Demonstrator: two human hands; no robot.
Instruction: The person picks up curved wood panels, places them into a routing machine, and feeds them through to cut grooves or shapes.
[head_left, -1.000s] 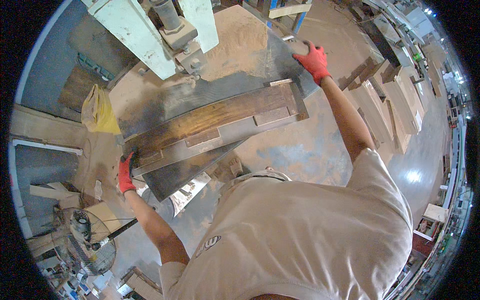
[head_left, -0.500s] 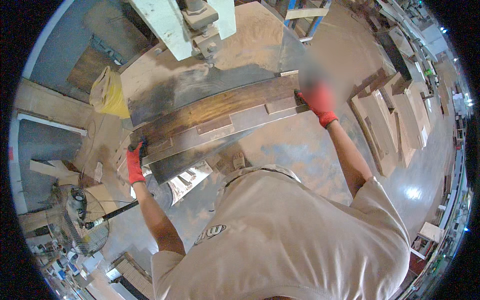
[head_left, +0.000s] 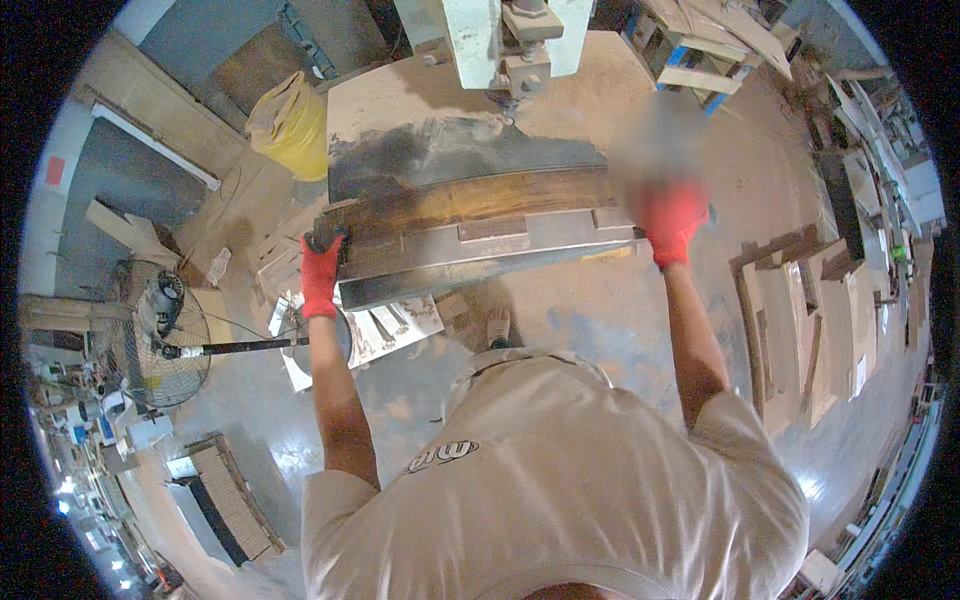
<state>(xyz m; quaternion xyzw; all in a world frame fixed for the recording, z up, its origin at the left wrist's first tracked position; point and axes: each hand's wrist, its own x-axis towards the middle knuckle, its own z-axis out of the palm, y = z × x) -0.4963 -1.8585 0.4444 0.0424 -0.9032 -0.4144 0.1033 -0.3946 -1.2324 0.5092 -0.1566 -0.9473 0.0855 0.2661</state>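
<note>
Left hand (head_left: 320,278), red glove with dark fingertips: at the left end of the long brown wooden board (head_left: 470,203), fingers bent over it, grasping. Right hand (head_left: 672,225), red glove: at the board's right end; fingers blurred, grip cannot be determined. Board spans the gap between the hands, over the dusty, dark-topped machine table (head_left: 590,85); small rectangular brown wooden block (head_left: 493,231) along its near side. Beyond the board, between the hands: pale metal machine head (head_left: 475,45). Beyond left hand: yellow sack (head_left: 300,125). Left of left hand: round wire-caged fan (head_left: 160,325).
</note>
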